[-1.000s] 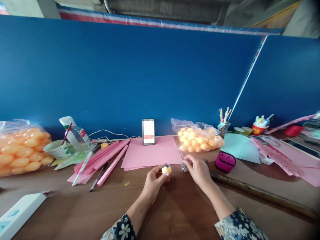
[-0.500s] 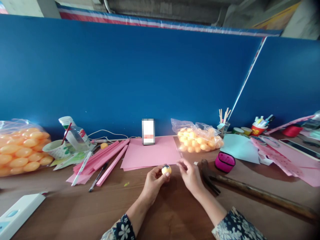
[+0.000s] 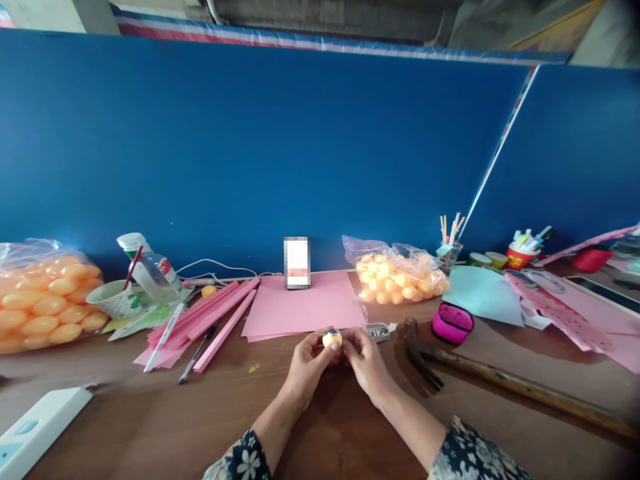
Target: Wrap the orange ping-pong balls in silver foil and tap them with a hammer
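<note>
A small yellow-orange ball point(image 3: 331, 341), with shiny dark and silvery bits across its top, is pinched between the thumb and fingers of my left hand point(image 3: 306, 365). My right hand point(image 3: 367, 365) has come up to the ball's right side. Its thumb and fingers are closed together at the ball, and whatever they pinch is too small or hidden to name. Just behind the right hand lies a small clear box point(image 3: 377, 332) of shiny metallic pieces. Pink paper sheets point(image 3: 305, 310) lie flat beyond both hands, with a phone point(image 3: 297, 263) standing upright at their back edge.
A claw hammer point(image 3: 500, 381) lies to the right, near a magenta pouch point(image 3: 453, 324). Bags of orange balls stand at back right point(image 3: 395, 277) and far left point(image 3: 45, 300). Pink paper strips point(image 3: 200, 320), pens, a paper cup point(image 3: 115, 299) and a bottle point(image 3: 155, 270) are at left.
My right hand has moved left and nearer, from above the clear box to the ball's side, uncovering the box. My left hand still holds the ball in nearly the same place.
</note>
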A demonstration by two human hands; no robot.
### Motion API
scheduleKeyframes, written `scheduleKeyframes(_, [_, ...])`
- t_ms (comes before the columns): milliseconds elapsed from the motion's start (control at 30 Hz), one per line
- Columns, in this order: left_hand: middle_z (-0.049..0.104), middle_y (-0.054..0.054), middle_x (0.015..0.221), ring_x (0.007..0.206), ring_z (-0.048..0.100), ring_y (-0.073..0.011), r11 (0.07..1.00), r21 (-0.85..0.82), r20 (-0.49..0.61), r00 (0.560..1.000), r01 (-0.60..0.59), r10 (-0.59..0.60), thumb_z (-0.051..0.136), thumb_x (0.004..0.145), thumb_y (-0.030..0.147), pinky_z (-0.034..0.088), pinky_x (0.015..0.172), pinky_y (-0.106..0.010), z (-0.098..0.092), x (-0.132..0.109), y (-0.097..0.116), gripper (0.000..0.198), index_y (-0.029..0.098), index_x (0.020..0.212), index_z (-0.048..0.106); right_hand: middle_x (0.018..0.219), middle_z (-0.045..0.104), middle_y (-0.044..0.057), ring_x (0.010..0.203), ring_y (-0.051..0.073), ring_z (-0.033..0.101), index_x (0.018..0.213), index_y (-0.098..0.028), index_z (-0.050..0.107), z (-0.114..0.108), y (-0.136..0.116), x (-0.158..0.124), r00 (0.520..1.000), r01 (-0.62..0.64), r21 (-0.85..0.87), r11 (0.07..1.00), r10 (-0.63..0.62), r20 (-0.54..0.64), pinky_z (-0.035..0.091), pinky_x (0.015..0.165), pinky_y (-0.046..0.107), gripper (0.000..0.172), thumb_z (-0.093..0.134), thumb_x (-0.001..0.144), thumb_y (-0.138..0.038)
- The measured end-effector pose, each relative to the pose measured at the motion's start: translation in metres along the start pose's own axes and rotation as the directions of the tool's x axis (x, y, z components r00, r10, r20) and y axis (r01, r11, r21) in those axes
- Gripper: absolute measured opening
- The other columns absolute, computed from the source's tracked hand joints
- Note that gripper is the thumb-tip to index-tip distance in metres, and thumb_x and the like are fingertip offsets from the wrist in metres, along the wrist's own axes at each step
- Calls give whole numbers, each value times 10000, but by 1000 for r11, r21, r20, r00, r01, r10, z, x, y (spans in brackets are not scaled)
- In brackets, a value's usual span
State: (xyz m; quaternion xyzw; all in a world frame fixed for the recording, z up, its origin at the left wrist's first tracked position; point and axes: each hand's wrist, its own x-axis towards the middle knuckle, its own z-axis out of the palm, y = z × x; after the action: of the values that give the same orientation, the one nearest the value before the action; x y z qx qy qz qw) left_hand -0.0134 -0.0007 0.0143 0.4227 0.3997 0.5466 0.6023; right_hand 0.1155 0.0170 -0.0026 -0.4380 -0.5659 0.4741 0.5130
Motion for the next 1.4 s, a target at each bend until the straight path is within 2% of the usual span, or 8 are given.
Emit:
scheduleKeyframes(433, [648, -76, 883, 802, 590, -184, 1000, -13, 35, 999, -6, 6, 681, 660, 346, 482, 712, -292, 1, -1, 1, 382, 125, 965, 624, 731, 623, 22, 627, 160, 577, 798, -184, 540, 1, 0, -1, 1000, -18, 37, 999, 17, 8, 448, 533, 260, 149, 548, 779, -332])
scheduleKeyframes(1100, [631, -66, 878, 782, 575, -157, 1000, 12, 62, 998, -13, 12, 645, 709, 315, 471, 696, -262, -1, 0, -1, 337, 126, 985, 603, 751, 627, 31, 643, 159, 573, 805, -185, 543, 0, 3, 0, 1000, 9, 17, 1000, -9, 16, 431, 531, 247, 121, 544, 797, -305])
scheduleKeyframes(1400, [628, -67, 886, 791, 579, -162, 1000, 12, 53, 999, -12, 11, 645, 710, 314, 478, 712, -274, -1, 1, -3, 336, 125, 984, 597, 731, 625, 23, 590, 141, 555, 793, -190, 547, 0, 4, 1, 1000, 13, 40, 999, -14, 23, 427, 520, 242, 100, 541, 799, -290])
